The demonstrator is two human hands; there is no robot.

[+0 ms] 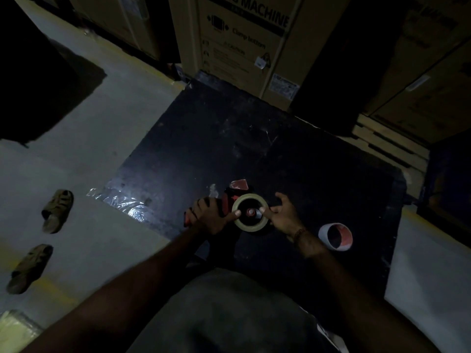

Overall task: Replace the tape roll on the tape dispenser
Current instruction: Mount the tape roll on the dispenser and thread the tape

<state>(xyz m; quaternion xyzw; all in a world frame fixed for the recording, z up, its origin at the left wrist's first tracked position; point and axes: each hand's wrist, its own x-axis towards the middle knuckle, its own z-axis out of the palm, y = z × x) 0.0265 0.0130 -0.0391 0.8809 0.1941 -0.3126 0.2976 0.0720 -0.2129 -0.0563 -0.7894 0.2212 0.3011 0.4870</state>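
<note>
A dark, scuffed board (254, 149) lies on the pale floor (89, 138) and carries the work. Near its near edge, about midway along, the red tape dispenser (226, 200) lies on its side with the tape roll (251, 212) seated on the hub (251, 212), the roll's open face turned up.

The left hand (209, 215) wraps the dispenser's handle, fingers closed around it, with the thumb stretched out to press on the roll's left rim. The right hand (284, 215) is spread, most fingers lifted and fanned; its thumb tip rests on the roll's right inner rim, so the roll is pinched lightly between the two thumbs.

To the right, near the board's near-right corner, an empty cardboard core (336, 236) lies on its side, just beside the right wrist but not touching the dispenser.

The far half of the board is bare, as is the stretch toward its right edge beyond the core. At the left edge a crumpled piece of clear plastic film (122, 200) overhangs onto the floor. Cardboard boxes (242, 47) stand tight against the far edge, and a wooden pallet (387, 146) borders the far-right corner. Two sandals (43, 233) lie on the floor well left of the board.
</note>
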